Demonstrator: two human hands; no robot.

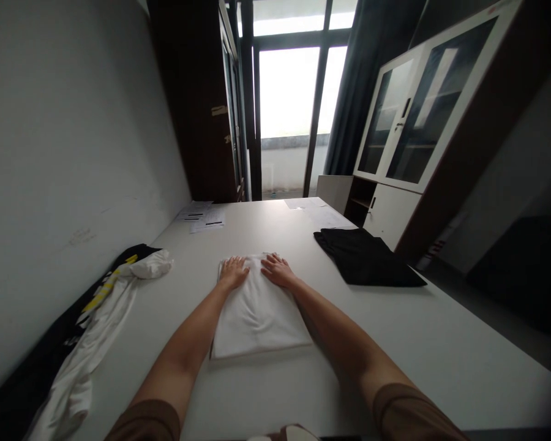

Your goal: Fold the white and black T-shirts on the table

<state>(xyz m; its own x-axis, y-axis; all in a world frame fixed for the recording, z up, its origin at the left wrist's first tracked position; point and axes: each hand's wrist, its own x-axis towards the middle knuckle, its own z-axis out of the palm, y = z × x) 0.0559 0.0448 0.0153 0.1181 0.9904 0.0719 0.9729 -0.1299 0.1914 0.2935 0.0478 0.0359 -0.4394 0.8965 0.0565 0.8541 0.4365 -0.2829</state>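
A folded white cloth garment (259,318) lies flat on the white table (275,392) in front of me, with soft creases down its middle. My left hand (232,272) rests on its far left corner, fingers stretched out and slightly spread. On the far right corner my right hand (278,271) lies palm down, its fingers extended toward the middle. Both palms touch the fabric, and neither hand grips it. What kind of garment it is, I cannot tell.
Folded black cloth (371,257) lies at the table's right edge. White and black clothes (96,331) are heaped along the left wall. Paper sheets (206,217) lie at the far left, others (321,214) at the far right. A white cabinet (392,190) stands beyond the right edge.
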